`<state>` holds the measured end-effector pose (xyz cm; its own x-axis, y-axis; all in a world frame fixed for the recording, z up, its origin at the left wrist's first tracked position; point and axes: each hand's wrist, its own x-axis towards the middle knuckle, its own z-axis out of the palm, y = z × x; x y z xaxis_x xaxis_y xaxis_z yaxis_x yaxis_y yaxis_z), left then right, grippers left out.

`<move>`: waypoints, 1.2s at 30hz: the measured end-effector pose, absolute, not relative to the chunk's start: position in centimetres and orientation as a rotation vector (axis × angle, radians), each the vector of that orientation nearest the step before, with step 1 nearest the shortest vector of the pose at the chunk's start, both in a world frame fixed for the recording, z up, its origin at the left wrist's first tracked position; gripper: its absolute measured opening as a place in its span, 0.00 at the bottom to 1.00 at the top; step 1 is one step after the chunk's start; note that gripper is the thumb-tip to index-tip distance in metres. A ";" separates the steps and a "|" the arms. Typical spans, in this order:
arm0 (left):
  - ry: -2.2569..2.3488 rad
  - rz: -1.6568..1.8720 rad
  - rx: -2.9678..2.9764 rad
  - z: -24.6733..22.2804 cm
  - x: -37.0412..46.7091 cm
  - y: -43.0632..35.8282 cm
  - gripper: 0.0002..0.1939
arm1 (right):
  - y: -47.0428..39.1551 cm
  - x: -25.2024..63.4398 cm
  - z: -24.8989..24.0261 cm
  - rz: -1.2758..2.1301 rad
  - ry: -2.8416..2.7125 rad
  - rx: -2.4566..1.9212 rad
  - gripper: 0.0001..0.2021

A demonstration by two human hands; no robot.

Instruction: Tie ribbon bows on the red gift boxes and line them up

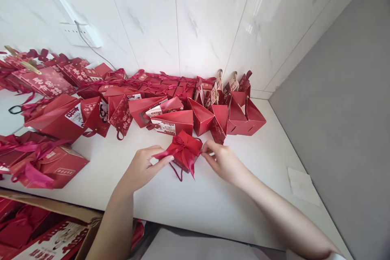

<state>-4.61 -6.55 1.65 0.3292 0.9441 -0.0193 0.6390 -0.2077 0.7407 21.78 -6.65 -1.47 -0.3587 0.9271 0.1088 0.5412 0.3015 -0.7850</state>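
Observation:
A small red gift box [176,164] stands on the white table between my hands. A shiny crimson ribbon [185,155] is tied in a bow across its top, one tail hanging down the front. My left hand [145,167] pinches the ribbon at the box's left side, thumb in front. On the right, the thumb and fingertips of my right hand [224,161] are closed on the ribbon near the box's edge. A dark red cord handle [179,175] loops out below the box onto the table.
Behind the box, several red folded boxes [202,117] stand in rows along the tiled wall. Larger ribboned boxes [57,166] sit at the left. A cardboard carton [70,209] with red packaging is at the lower left; a white paper [302,185] lies right.

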 end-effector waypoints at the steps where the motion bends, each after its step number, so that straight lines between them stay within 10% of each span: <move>1: 1.381 0.558 1.927 1.6 -4.8 -6.9 0.19 | -6.0 22.2 -1.2 0.884 -1.980 -1.317 0.03; 11: 1.214 0.342 1.824 0.2 -4.1 -9.2 0.23 | -6.2 21.6 0.9 1.556 -1.814 -1.245 0.17; 36: 1.096 0.517 1.163 -4.2 -1.0 -11.9 0.27 | -5.4 21.4 -2.1 1.810 -1.714 -1.020 0.11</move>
